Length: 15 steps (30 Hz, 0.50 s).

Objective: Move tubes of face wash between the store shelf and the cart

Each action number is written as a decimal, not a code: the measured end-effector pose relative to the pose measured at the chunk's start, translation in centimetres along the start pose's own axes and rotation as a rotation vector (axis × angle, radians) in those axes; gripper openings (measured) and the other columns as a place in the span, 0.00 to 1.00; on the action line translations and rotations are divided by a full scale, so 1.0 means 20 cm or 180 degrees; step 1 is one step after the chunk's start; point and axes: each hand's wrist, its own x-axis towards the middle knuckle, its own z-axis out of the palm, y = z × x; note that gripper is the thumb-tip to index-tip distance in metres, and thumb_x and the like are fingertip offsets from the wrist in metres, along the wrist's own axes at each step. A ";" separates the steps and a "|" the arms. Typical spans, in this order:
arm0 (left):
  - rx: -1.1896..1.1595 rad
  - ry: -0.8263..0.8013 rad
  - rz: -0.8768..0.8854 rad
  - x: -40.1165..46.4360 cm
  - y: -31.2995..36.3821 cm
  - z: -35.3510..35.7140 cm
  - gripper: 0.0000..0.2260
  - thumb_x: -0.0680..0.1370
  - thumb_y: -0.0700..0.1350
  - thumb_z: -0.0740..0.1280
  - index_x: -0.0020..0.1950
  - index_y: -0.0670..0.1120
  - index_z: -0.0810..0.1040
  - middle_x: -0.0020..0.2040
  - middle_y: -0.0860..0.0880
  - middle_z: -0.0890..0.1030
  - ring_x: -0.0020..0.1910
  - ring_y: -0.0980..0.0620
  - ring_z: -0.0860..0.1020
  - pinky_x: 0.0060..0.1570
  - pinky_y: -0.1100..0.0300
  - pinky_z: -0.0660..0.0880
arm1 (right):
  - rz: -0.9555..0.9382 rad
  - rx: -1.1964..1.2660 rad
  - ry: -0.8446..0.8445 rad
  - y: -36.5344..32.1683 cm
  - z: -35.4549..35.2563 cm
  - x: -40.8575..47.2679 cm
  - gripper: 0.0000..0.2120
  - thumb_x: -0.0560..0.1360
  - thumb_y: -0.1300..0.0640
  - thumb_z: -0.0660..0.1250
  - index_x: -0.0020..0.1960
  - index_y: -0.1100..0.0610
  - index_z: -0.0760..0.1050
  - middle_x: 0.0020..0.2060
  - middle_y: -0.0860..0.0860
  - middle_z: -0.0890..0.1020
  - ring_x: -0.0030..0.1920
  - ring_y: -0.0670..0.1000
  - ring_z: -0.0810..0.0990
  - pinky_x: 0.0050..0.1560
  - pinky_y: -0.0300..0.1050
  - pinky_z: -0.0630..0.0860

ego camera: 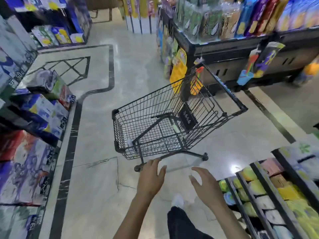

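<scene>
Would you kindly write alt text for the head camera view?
Two bare hands, left hand and right hand, reach open and empty toward a black wire cart standing on a marble aisle floor. Blurred shelves of packaged goods line both sides.

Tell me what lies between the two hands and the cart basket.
Head view: only bare floor and the cart's lower frame with its wheels. Left hand and right hand are open, holding nothing, just short of the cart.
</scene>
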 end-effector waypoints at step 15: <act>-0.0323 0.0145 -0.1295 1.04 -0.21 -0.12 0.17 0.84 0.52 0.65 0.69 0.46 0.76 0.64 0.46 0.80 0.63 0.46 0.78 0.53 0.58 0.68 | 0.0387 0.0192 -0.0748 -0.36 -0.06 1.50 0.16 0.83 0.48 0.65 0.69 0.52 0.77 0.62 0.48 0.80 0.61 0.49 0.78 0.50 0.38 0.63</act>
